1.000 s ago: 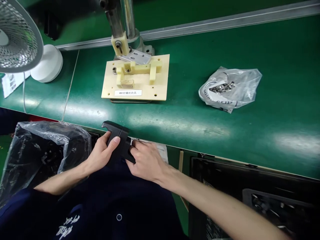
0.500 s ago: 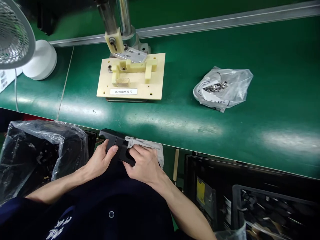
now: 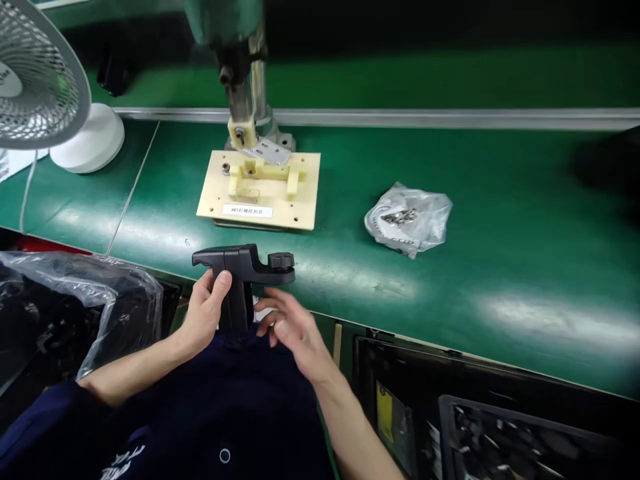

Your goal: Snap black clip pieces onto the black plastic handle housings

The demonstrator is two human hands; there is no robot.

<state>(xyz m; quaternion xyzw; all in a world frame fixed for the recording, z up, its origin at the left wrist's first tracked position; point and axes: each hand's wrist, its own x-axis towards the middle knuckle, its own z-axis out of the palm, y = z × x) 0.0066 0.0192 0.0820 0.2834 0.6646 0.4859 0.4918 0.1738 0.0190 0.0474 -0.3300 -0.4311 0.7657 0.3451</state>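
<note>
Your left hand [image 3: 204, 313] clamps the black bracket [image 3: 236, 263] around its upright part, thumb across the face turned up to you, fingers wrapped behind the left side. Bracket sits in front of your dark shirt [image 3: 240, 400], its top overlapping the near edge of the green table [image 3: 450, 293] in view. Above your grip, a hooked end juts left; an arm with a round knob [image 3: 281, 260] reaches right, beyond your thumb.

Your right hand [image 3: 295, 333] is just beside the upright, below the knob arm, its fingers apart and loosely bent. Whether a fingertip touches the bracket, cannot tell.

Past the bracket, on the table: a cream board [image 3: 305, 207] with raised blocks, and, farther right, a clear bag [image 3: 425, 223] of small metal pieces.
</note>
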